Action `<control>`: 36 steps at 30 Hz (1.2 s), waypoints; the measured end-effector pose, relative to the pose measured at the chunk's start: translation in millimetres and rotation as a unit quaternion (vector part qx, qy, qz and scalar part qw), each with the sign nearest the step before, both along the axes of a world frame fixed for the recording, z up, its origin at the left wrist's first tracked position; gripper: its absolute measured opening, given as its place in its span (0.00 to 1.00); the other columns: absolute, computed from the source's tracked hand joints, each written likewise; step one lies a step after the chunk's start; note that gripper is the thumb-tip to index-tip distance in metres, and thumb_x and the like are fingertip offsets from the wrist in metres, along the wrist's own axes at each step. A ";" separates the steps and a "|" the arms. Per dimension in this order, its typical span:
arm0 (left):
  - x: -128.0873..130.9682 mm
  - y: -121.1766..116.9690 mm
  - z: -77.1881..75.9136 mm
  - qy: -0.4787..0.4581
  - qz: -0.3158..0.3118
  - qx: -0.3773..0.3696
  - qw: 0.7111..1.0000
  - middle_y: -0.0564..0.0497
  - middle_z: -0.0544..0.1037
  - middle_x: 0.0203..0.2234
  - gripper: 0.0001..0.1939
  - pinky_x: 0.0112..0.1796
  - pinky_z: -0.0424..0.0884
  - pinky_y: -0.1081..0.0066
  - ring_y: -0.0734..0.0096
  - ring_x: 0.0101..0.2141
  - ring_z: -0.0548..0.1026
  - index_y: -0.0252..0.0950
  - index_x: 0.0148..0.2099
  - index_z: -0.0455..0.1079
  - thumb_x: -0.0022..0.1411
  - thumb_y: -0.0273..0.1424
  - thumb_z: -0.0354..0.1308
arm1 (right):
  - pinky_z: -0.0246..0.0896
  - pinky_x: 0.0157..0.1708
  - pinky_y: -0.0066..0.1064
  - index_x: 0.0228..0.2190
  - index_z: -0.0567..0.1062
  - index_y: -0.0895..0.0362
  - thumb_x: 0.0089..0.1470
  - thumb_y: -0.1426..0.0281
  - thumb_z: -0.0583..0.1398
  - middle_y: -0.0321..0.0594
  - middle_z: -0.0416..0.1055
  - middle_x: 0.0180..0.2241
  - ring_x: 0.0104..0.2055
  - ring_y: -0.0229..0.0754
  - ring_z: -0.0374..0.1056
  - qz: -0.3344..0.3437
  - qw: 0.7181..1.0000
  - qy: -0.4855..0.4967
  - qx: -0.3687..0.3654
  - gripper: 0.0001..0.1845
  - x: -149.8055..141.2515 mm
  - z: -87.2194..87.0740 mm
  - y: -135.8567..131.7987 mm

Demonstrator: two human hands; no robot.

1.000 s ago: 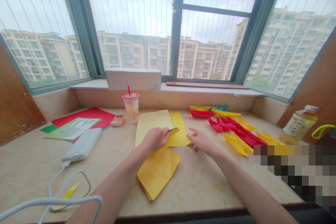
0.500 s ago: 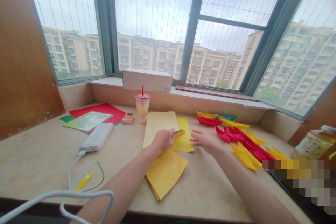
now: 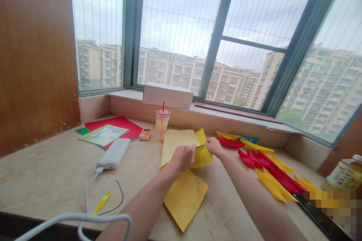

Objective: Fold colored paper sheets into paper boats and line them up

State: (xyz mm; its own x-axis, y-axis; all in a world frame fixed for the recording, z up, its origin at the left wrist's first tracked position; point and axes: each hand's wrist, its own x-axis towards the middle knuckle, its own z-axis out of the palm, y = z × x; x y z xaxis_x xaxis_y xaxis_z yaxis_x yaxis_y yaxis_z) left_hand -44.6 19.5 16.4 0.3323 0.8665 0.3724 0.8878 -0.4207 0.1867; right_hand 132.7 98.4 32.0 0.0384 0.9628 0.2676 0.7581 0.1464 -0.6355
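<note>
In the head view my left hand (image 3: 185,156) is closed over the sheets, with a thin dark stick-like object (image 3: 200,146) sticking out of its fingers to the right; its kind is unclear. My right hand (image 3: 214,147) pinches the edge of a yellow paper sheet (image 3: 205,158), which is lifted and bent at its right side. Partly over that sheet lies a pale yellow sheet (image 3: 178,139), left of it and under my left hand. Closer to me, a folded darker yellow paper (image 3: 186,199) rests on the table.
Red and yellow folded paper boats (image 3: 266,162) sit on the right, near a bottle (image 3: 345,173) and a dark flat device (image 3: 319,214). On the left are a white power bank (image 3: 114,154) with a cable, coloured sheets (image 3: 118,124), a small packet (image 3: 145,134) and a drink cup (image 3: 162,122).
My right hand has moved in from the right and taken hold of the yellow sheet's edge, bending it up. My left hand stays closed over the sheets. The camera view has shifted.
</note>
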 end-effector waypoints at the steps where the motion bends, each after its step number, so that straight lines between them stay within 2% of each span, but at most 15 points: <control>1: -0.8 0.6 1.1 -0.003 0.000 -0.001 1.000 0.37 0.79 0.32 0.18 0.33 0.67 0.64 0.54 0.32 0.78 0.33 0.45 0.71 0.68 0.31 0.40 | 0.56 0.24 0.31 0.32 0.78 0.59 0.54 0.61 0.60 0.45 0.74 0.21 0.24 0.45 0.69 -0.018 1.000 -0.010 0.020 0.14 4.3 9.7 -0.2; 4: -2.0 1.1 1.8 -0.008 -0.008 -0.010 1.000 0.38 0.79 0.30 0.16 0.34 0.66 0.64 0.55 0.32 0.78 0.33 0.44 0.72 0.67 0.30 0.42 | 0.57 0.30 0.33 0.34 0.78 0.59 0.55 0.60 0.58 0.51 0.77 0.29 0.32 0.49 0.72 -0.061 0.994 -0.028 0.091 0.16 29.2 43.9 -2.1; 8: 0.5 -4.0 -2.6 -0.008 -0.045 -0.030 0.999 0.42 0.79 0.28 0.14 0.34 0.66 0.65 0.57 0.30 0.77 0.36 0.37 0.74 0.65 0.37 0.49 | 0.60 0.34 0.35 0.40 0.77 0.58 0.58 0.56 0.54 0.50 0.78 0.32 0.36 0.50 0.73 -0.095 0.980 -0.016 0.177 0.21 79.2 82.1 -13.2; 10: 3.6 -6.7 -4.9 -0.028 -0.060 -0.042 0.997 0.43 0.78 0.27 0.18 0.35 0.66 0.64 0.55 0.31 0.77 0.37 0.35 0.75 0.63 0.44 0.51 | 0.63 0.31 0.35 0.41 0.76 0.60 0.56 0.54 0.54 0.48 0.78 0.29 0.31 0.48 0.72 -0.080 0.952 0.094 0.279 0.23 102.1 87.9 -21.2; 12: 6.9 -6.4 -5.6 -0.103 -0.070 -0.066 0.990 0.43 0.78 0.28 0.25 0.36 0.66 0.63 0.55 0.33 0.76 0.38 0.37 0.75 0.63 0.52 0.47 | 0.65 0.26 0.34 0.43 0.75 0.60 0.53 0.54 0.57 0.45 0.78 0.29 0.27 0.46 0.72 -0.027 0.930 0.229 0.287 0.24 118.5 80.9 -28.8; 14: 8.9 -2.7 -4.1 -0.248 -0.080 -0.124 0.957 0.42 0.79 0.31 0.33 0.35 0.67 0.64 0.57 0.32 0.76 0.37 0.42 0.74 0.63 0.57 0.40 | 0.65 0.24 0.32 0.42 0.74 0.58 0.49 0.56 0.61 0.42 0.78 0.28 0.25 0.45 0.72 0.011 0.913 0.340 0.225 0.23 126.6 61.5 -34.9; 15: 8.8 0.1 -2.7 -0.334 -0.090 -0.167 0.923 0.42 0.79 0.34 0.36 0.34 0.68 0.64 0.58 0.32 0.76 0.36 0.45 0.73 0.62 0.59 0.36 | 0.65 0.22 0.31 0.41 0.74 0.58 0.47 0.57 0.62 0.40 0.78 0.27 0.24 0.44 0.72 0.015 0.905 0.374 0.200 0.23 127.7 48.3 -37.3; 18: 3.4 8.6 1.6 -0.544 -0.117 -0.289 0.780 0.39 0.78 0.41 0.46 0.30 0.70 0.66 0.59 0.33 0.77 0.34 0.57 0.66 0.58 0.64 0.31 | 0.64 0.21 0.29 0.38 0.74 0.57 0.44 0.58 0.64 0.38 0.77 0.25 0.23 0.43 0.72 -0.015 0.894 0.419 0.160 0.21 121.1 3.9 -43.3; 19: 0.7 10.6 2.5 -0.575 -0.118 -0.309 0.748 0.39 0.78 0.41 0.47 0.30 0.70 0.66 0.59 0.34 0.77 0.34 0.58 0.64 0.57 0.65 0.32 | 0.65 0.22 0.29 0.38 0.74 0.58 0.44 0.57 0.64 0.38 0.77 0.25 0.24 0.43 0.73 -0.015 0.892 0.425 0.154 0.21 116.8 -9.6 -45.6; 20: -1.9 11.9 3.0 -0.586 -0.116 -0.320 0.735 0.39 0.78 0.41 0.46 0.30 0.70 0.67 0.59 0.35 0.78 0.34 0.59 0.64 0.57 0.65 0.35 | 0.65 0.22 0.29 0.38 0.74 0.58 0.45 0.57 0.64 0.38 0.78 0.25 0.25 0.43 0.73 -0.003 0.891 0.433 0.137 0.21 111.9 -21.2 -48.4; 23: -5.4 12.5 2.0 -0.562 -0.106 -0.316 0.757 0.42 0.80 0.42 0.36 0.29 0.71 0.70 0.60 0.37 0.79 0.38 0.58 0.65 0.56 0.57 0.53 | 0.66 0.22 0.30 0.41 0.72 0.57 0.47 0.57 0.64 0.40 0.79 0.27 0.27 0.46 0.75 0.068 0.891 0.444 0.069 0.22 98.8 -41.6 -60.3; 26: -0.9 11.7 -0.7 -0.563 -0.130 -0.295 0.761 0.41 0.80 0.43 0.33 0.34 0.74 0.68 0.60 0.38 0.79 0.37 0.57 0.65 0.53 0.46 0.64 | 0.69 0.25 0.31 0.46 0.70 0.55 0.50 0.57 0.64 0.43 0.80 0.33 0.31 0.49 0.77 0.145 0.878 0.456 0.012 0.24 93.4 -42.2 -72.3; 29: 5.4 12.4 -2.9 -0.591 -0.142 -0.284 0.741 0.41 0.80 0.44 0.31 0.40 0.75 0.64 0.60 0.38 0.80 0.36 0.56 0.65 0.53 0.42 0.66 | 0.70 0.28 0.32 0.48 0.70 0.53 0.50 0.57 0.65 0.42 0.80 0.36 0.34 0.49 0.77 0.190 0.865 0.464 -0.021 0.25 96.4 -35.3 -77.8; 32: 8.9 13.8 -4.9 -0.598 -0.144 -0.287 0.734 0.44 0.80 0.44 0.30 0.38 0.76 0.65 0.60 0.39 0.80 0.38 0.56 0.64 0.54 0.41 0.65 | 0.71 0.31 0.33 0.48 0.70 0.52 0.48 0.58 0.66 0.41 0.80 0.37 0.35 0.48 0.77 0.188 0.854 0.486 -0.005 0.26 101.5 -30.6 -78.0; 36: 10.4 13.7 -6.7 -0.606 -0.151 -0.295 0.723 0.46 0.80 0.44 0.26 0.35 0.76 0.67 0.61 0.39 0.81 0.40 0.55 0.64 0.56 0.40 0.63 | 0.71 0.33 0.33 0.45 0.72 0.52 0.49 0.54 0.65 0.42 0.79 0.37 0.38 0.48 0.76 0.171 0.867 0.468 0.022 0.24 104.3 -28.7 -77.6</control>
